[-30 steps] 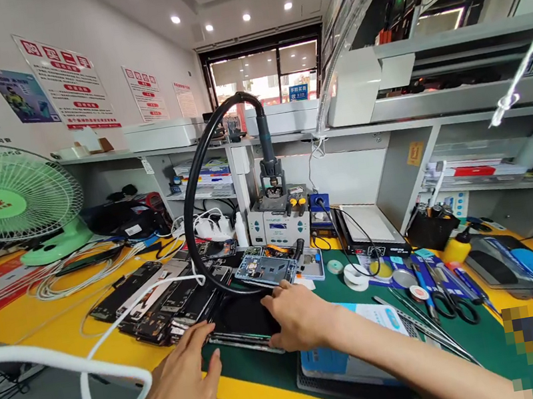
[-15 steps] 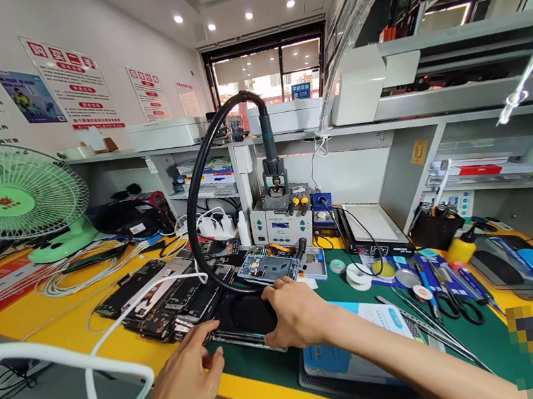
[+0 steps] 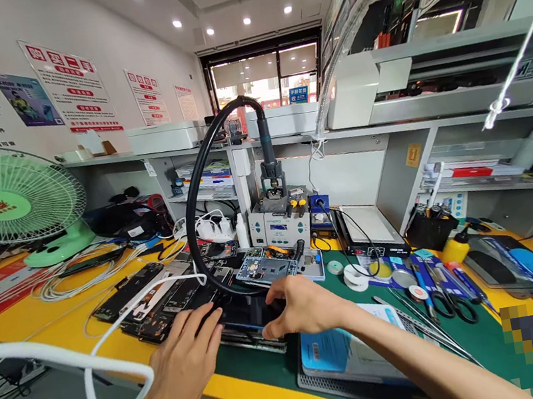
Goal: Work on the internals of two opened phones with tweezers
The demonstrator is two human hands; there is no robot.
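A dark glossy phone-sized panel [image 3: 249, 317] lies on a small stack of flat devices [image 3: 253, 342] near the bench's front. My right hand [image 3: 306, 304] grips the panel's right end, thumb at the near edge and fingers over the far side. At its left end is my left hand [image 3: 189, 346], palm down with fingers stretched out and slightly apart; the fingertips reach the panel's edge and the thumb is hidden. Left of the panel lie several opened phones and phone parts [image 3: 147, 313]. Behind it, a blue phone frame [image 3: 265, 268] with exposed internals rests at a tilt.
A black hose [image 3: 191, 204] arches from the hot-air station [image 3: 280, 224] down behind the panel. A white cable arm [image 3: 58, 350] crosses the left foreground. Right are a blue-and-white package [image 3: 331, 351], tweezers [image 3: 439, 334], scissors [image 3: 447, 302] and solder spools [image 3: 356, 276]. A green fan [image 3: 9, 203] stands left.
My left hand has moved forward and turned palm down, its thumb going out of sight. The panel's near edge looks slightly raised, with my right thumb against it. The view shifted slightly.
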